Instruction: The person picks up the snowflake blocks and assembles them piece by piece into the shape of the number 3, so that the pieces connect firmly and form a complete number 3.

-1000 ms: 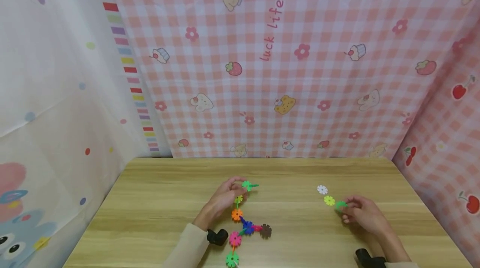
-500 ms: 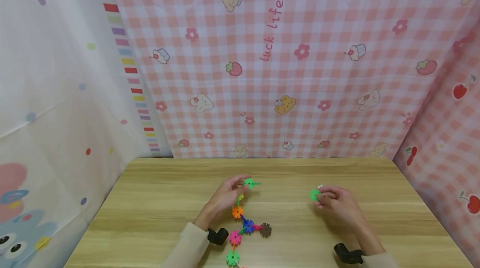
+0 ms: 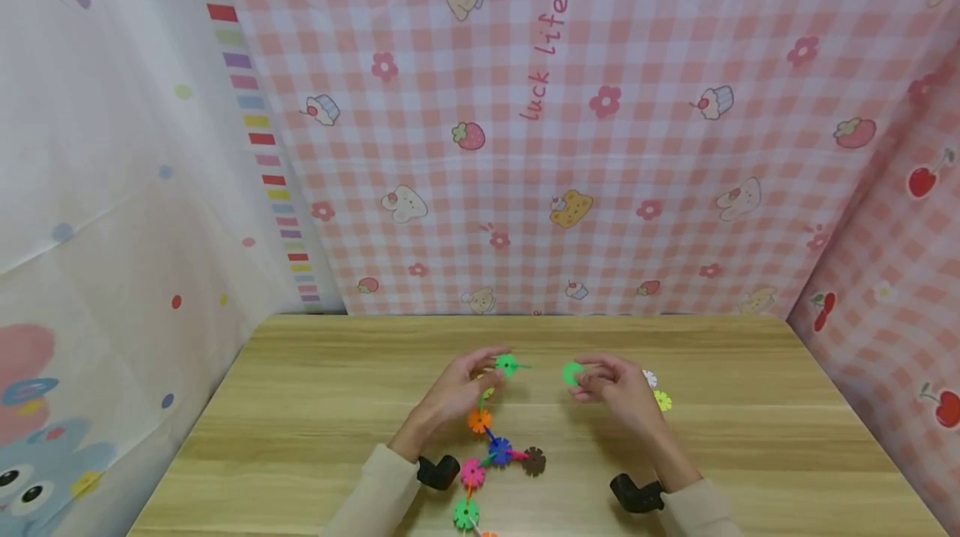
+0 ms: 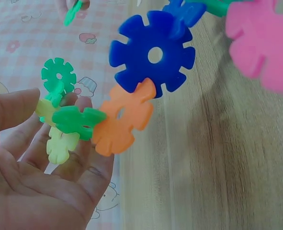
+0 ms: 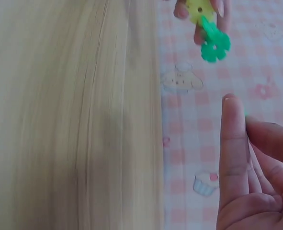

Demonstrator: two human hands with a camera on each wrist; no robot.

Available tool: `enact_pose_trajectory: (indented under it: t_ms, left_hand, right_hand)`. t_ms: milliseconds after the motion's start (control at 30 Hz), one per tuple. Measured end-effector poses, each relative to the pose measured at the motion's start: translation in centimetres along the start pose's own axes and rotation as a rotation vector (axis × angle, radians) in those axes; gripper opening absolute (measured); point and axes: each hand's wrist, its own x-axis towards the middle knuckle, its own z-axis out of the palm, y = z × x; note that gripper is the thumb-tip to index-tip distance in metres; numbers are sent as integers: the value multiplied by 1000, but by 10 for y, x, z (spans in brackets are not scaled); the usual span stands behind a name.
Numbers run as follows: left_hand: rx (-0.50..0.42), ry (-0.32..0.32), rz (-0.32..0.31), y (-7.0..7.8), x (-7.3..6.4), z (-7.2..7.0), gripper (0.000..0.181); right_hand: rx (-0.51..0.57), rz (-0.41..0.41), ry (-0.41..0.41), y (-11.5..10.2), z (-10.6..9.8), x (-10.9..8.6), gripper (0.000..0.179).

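My left hand (image 3: pixel 455 387) holds one end of a chain of notched plastic snowflake discs. In the left wrist view, its thumb and fingers are at a pale yellow disc (image 4: pixel 62 146), joined to a green disc (image 4: pixel 59 75). The chain runs on through an orange disc (image 4: pixel 117 127), a blue disc (image 4: pixel 153 55) and a pink disc (image 4: pixel 266 43). Across from it, my right hand (image 3: pixel 618 391) pinches a loose green disc (image 3: pixel 572 373) between thumb and fingers. In the right wrist view the fingers hide most of that disc. A gap separates it from the chain's green end.
A white disc (image 3: pixel 650 378) and a yellow disc (image 3: pixel 662 400) lie on the wooden table (image 3: pixel 750 437) beyond the right hand. A brown disc (image 3: pixel 534 461) branches off the chain, whose lower part leaves the view near another green disc (image 3: pixel 466 514). A checked cloth (image 3: pixel 525 253) hangs behind.
The right hand has picked up the green disc from beside the yellow one and carried it left towards the left hand. The left hand has shifted slightly right with the chain.
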Motion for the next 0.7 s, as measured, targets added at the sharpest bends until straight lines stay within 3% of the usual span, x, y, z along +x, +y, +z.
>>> enact_pose_trajectory:
  t_ms: [300, 700]
  left_hand:
    - [-6, -17, 14, 3, 0, 0, 39]
    - [-29, -23, 23, 6, 0, 2, 41]
  right_hand:
    - [85, 5, -6, 1, 24, 8, 33]
    - [108, 26, -5, 4, 34, 11, 34]
